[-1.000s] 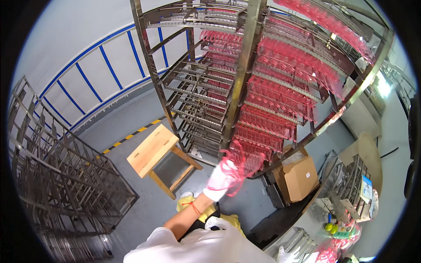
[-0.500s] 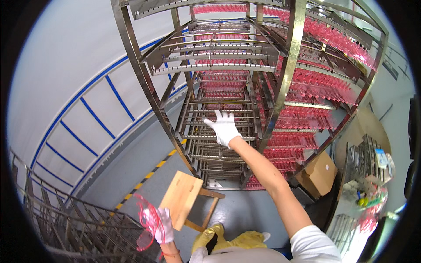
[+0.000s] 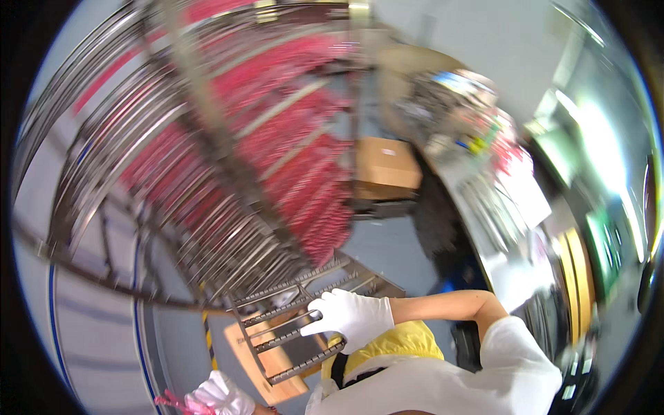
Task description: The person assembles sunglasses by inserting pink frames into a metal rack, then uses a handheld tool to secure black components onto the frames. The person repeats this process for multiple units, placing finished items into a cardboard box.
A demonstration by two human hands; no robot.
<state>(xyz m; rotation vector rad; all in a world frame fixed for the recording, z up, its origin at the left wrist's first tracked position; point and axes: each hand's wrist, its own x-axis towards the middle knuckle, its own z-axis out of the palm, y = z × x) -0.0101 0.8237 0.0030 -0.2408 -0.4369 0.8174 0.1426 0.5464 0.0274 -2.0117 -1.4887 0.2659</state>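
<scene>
Right hand: white-gloved right hand (image 3: 353, 319), fingers bent over the bars of 1 metal rack (image 3: 280, 339), so it appears to be grasping it.
Left hand: white-gloved left hand (image 3: 223, 395), at the picture's lower edge, fingers curled around a pink plastic piece (image 3: 181, 402).
Metal rack's place: directly against the right hand, reaching out to its left and a little ahead; up and to the right of the left hand, apart from it.
Nearer hand: the right, which touches it.
Rack's direction: its notched bars slant from near left to far right; the side rail farthest from the right hand faces left. The glove covers part of the frame, so I cannot tell its longer side.
Pink piece's direction: sticks out leftward from the left hand, away from the rack; blur hides its exact shape.
Wooden stool: stool (image 3: 283, 391) below the rack, between the 2 hands.
Tall shelving: shelving (image 3: 197, 97) ahead of both hands, blurred.
</scene>
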